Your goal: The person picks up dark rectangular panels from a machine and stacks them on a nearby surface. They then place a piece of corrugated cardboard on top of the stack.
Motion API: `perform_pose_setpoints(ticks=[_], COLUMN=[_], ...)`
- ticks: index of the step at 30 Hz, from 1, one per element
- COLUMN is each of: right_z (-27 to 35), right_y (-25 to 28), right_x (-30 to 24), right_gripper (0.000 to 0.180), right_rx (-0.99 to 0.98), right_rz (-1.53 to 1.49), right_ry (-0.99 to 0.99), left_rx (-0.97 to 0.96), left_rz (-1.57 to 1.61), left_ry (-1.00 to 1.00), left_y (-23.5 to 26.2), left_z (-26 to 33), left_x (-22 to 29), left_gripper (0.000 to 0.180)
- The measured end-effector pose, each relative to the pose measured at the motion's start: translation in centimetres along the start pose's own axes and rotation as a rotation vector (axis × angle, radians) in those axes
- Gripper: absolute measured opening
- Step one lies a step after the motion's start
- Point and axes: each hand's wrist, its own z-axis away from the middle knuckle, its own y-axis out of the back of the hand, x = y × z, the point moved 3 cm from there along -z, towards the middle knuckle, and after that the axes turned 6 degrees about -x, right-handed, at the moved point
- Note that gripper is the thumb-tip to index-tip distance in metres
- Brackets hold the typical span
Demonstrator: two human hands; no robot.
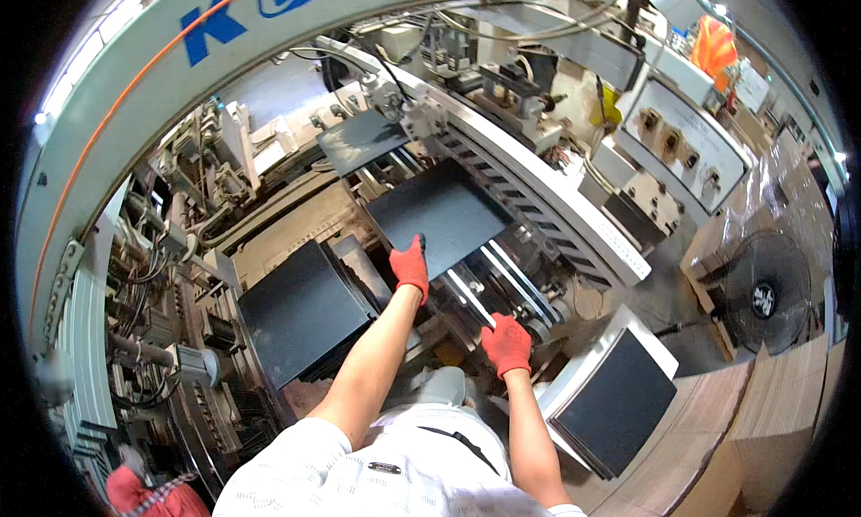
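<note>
Both my hands wear red gloves. A black rectangular sheet (439, 208) lies on the machine bed in front of me. My left hand (410, 270) is at its near left edge, a dark-tipped finger over the top face and the others closed at the edge. Pale conveyor belts (516, 279) run out from beneath the sheet. Beside their near end is my right hand (508, 345), back upward, its fingers bent down and mostly hidden. Left of my left arm, a stack of black sheets (300, 311) sits in the machine.
Another dark panel (363, 140) lies farther back. A white guide beam (547, 194) crosses on the right. More black sheets (619, 405) rest on a white stand at right, near cardboard stacks (780, 409) and a black fan (764, 297). Red cloth (152, 497) shows at lower left.
</note>
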Motion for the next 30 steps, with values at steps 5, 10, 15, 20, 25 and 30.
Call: perform_pose_setpoints(ticks=[5,10,15,20,25,30], right_z=[-1.8,-1.6,-1.4,-1.5,-1.3,-1.4], right_y=[-0.4,0.2,-0.2,-0.2,-0.2,0.0], right_x=[-0.3,-1.4,-1.2,-1.0,-0.7,-0.9], right_gripper=[0.028,0.025,0.028,0.027,0.025,0.024], right_rx=[-0.073,-0.09,-0.07,-0.106,-0.096,-0.077], right_rz=[0.008,0.011,0.031,0.045,0.025,0.042], right_ry=[0.06,0.061,0.085,0.085,0.104,0.086], left_rx=[0.023,0.063,0.119,0.152,0.098,0.057], left_rz=[-0.038,-0.144,-0.201,-0.244,-0.18,-0.224], left_ry=[-0.006,-0.03,-0.027,-0.03,-0.036,0.006], left_y=[0.7,1.7,1.9,1.7,1.4,1.7], left_z=[-0.2,-0.4,-0.6,0.3,0.3,-0.2], left_x=[-0.1,-0.5,-0.4,0.6,0.2,-0.2], left_gripper=[0.047,0.055,0.052,0.05,0.05,0.059])
